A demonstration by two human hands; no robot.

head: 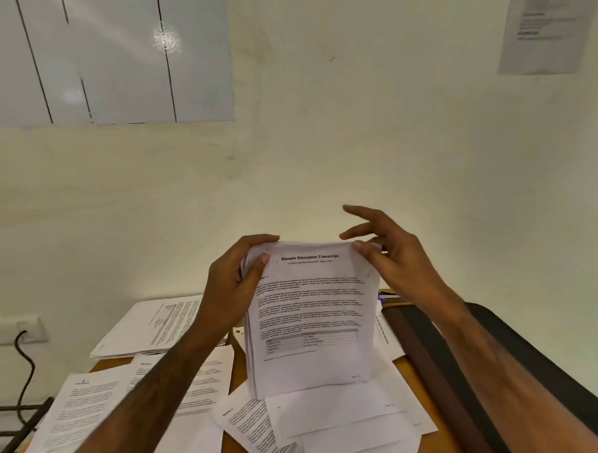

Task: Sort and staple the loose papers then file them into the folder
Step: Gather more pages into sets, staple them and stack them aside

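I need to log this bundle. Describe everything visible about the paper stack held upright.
The paper stack is a bundle of white printed sheets, top page headed "Sample Education Transcript", with text paragraphs and a small table. It stands nearly upright, its bottom edge on loose papers on the table. The left hand grips its upper left corner; the right hand pinches the upper right.

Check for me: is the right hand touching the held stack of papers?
Touching. The head view shows the right hand with its thumb pressed on the top right corner of the stack of papers; the other fingers are spread above it.
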